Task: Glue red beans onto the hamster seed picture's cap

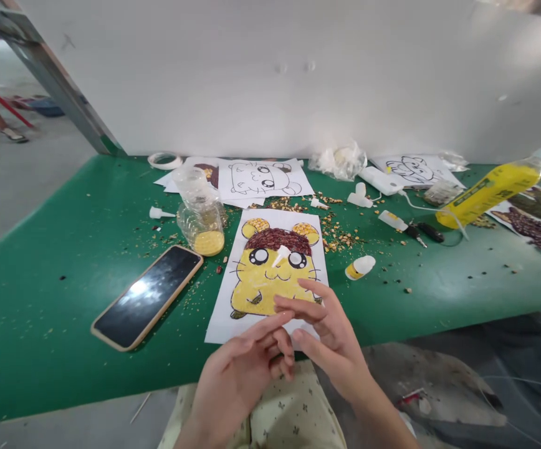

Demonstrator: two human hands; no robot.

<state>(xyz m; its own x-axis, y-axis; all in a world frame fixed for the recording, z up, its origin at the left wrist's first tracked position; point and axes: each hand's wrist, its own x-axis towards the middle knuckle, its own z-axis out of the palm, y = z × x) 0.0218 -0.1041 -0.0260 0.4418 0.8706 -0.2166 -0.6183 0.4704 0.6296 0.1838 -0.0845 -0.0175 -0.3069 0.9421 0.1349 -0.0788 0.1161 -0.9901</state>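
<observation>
My left hand (242,374) is in front of the near edge of the table, palm turned up, index finger stretched out and the other fingers loosely bent. Beside it my right hand (333,337) has its fingers apart over the lower part of a hamster picture (270,274). Their fingertips come close together; whether they touch I cannot tell. Neither hand holds anything visible. The picture has a yellow body, a dark red-brown grain-covered forehead and corn-coloured ears. A small white nozzle cap (280,255) lies on it between the eyes.
Left of the picture are a phone (149,296) and a tipped clear jar (205,234) with yellow grains. To the right lie a small glue bottle (360,267), scattered grains (340,240), keys (422,234) and a yellow bottle (490,193). More drawings (261,179) lie behind.
</observation>
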